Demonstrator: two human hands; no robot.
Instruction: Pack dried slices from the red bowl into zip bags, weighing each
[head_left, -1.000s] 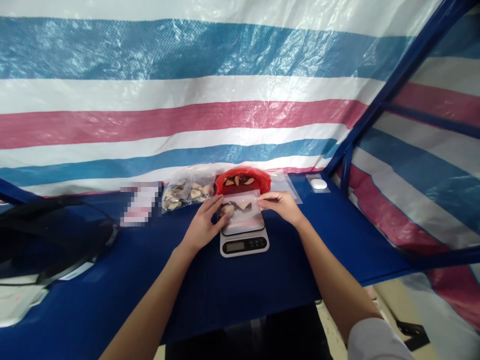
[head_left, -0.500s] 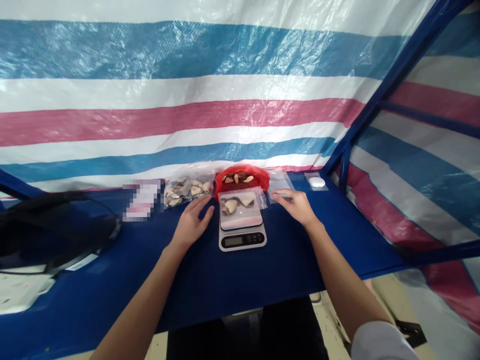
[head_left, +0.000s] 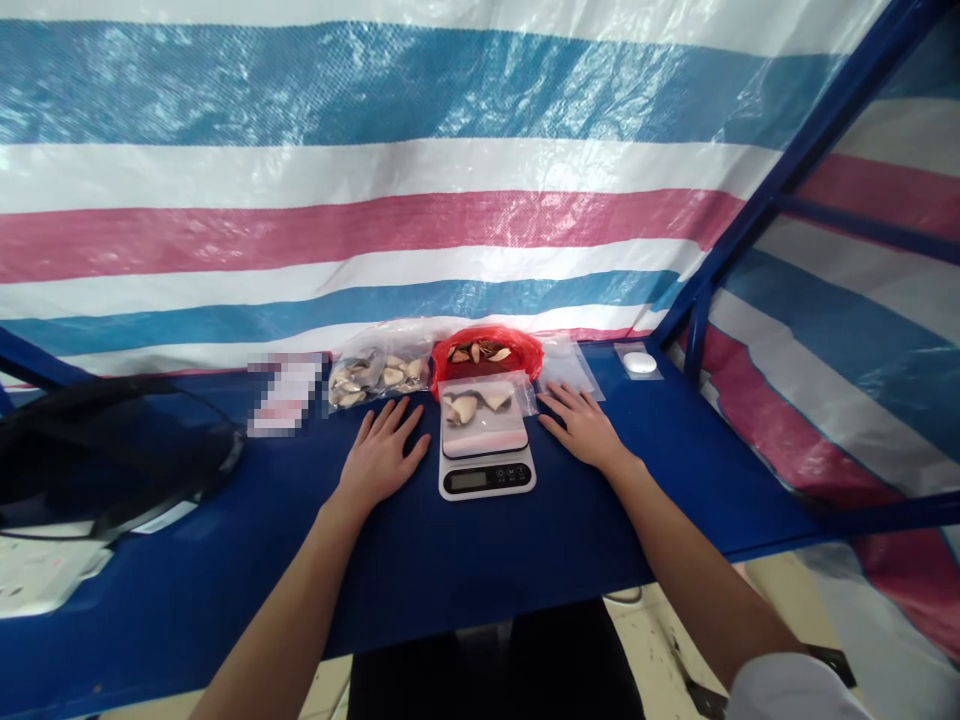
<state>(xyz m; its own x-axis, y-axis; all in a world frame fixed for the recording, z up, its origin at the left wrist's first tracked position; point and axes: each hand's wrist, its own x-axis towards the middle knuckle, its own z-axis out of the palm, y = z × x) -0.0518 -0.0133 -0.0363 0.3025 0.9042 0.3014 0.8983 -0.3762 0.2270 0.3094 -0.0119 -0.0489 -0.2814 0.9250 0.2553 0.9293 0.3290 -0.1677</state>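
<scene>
A blue table [head_left: 480, 560] carries a white scale [head_left: 487, 480]; behind the scale, a red bag [head_left: 529, 358]; to the scale's left, bagged pale pieces [head_left: 405, 374], a sheet [head_left: 285, 398], a black item [head_left: 52, 445] and a white block [head_left: 41, 580]; to its right, a clear bag [head_left: 571, 362] and a small packet [head_left: 657, 373]

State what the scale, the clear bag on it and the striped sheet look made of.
Scale: probably smooth plastic, from its even white body and rounded corners.
Clear bag: likely thin, smooth plastic film; the pieces show through it.
Striped sheet: likely woven plastic, shiny, from its fine mesh and glints.
</scene>
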